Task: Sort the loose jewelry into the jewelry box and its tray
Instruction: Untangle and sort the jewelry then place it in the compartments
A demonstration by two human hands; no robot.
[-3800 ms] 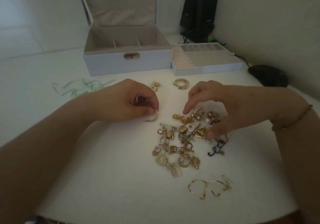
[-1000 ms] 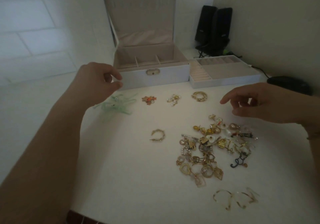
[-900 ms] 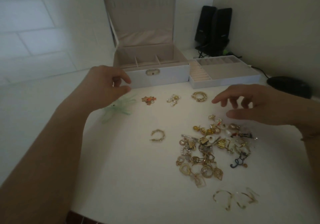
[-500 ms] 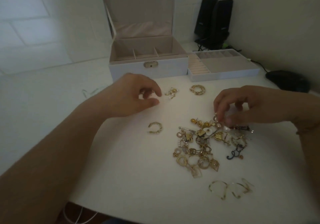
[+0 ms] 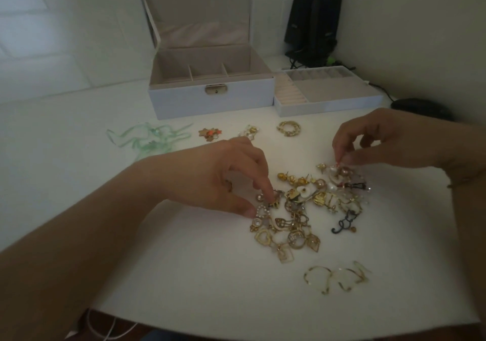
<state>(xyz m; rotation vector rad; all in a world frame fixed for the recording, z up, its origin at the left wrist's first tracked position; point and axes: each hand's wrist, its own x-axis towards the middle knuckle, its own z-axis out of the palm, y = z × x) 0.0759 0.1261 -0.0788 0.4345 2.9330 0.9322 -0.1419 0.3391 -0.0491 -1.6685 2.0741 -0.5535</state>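
Over jewelry pile (image 5: 305, 209): left hand (image 5: 226, 180) pinching piece, seemingly; right hand (image 5: 378, 140) pinches small piece; orientation unclear.

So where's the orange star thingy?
The orange star piece lies on the white table just in front of the jewelry box, between the green ribbon and a small gold piece.

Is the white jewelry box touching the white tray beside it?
Touching. In the head view the white jewelry box and the white tray stand side by side, walls meeting with no visible gap.

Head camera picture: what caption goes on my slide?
Two hands pick through a jewelry pile before an open box.
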